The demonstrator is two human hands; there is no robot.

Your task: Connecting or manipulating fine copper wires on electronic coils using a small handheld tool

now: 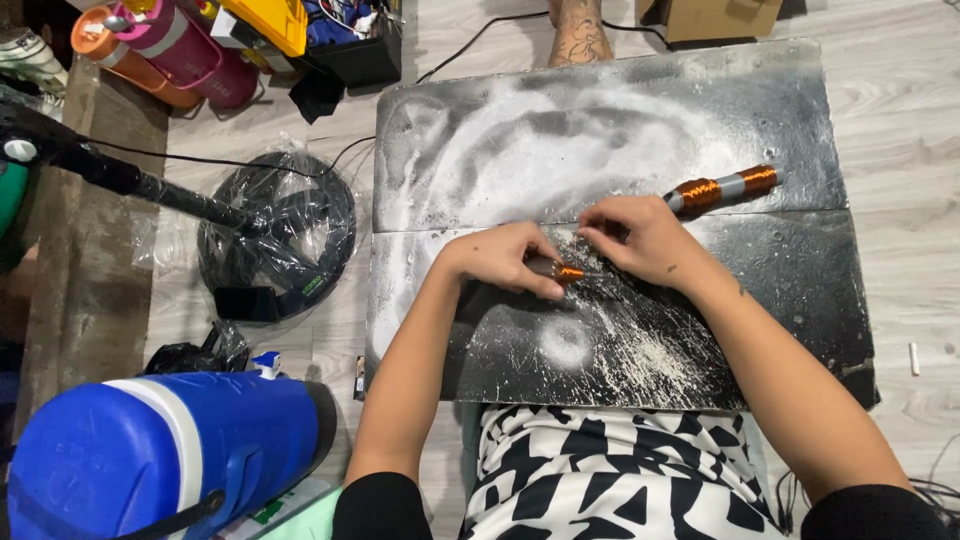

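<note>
My left hand [502, 258] grips a small copper-wound coil [566, 272] just above the dusty black board [700, 110]. My right hand [632, 236] is close beside it, fingertips pinched at the coil's right end, apparently on a thin wire that is too fine to make out. A longer rod wound with copper wire and grey tape [722, 191] lies on the board just right of my right hand. White powder and scratch marks cover the board under both hands.
A blue and white jug [150, 455] lies at the lower left. A bagged black cable coil [285, 235] and a black pole [120, 175] are to the left. Another person's tattooed leg [578, 30] stands beyond the board. A cardboard box [715, 17] sits at the top right.
</note>
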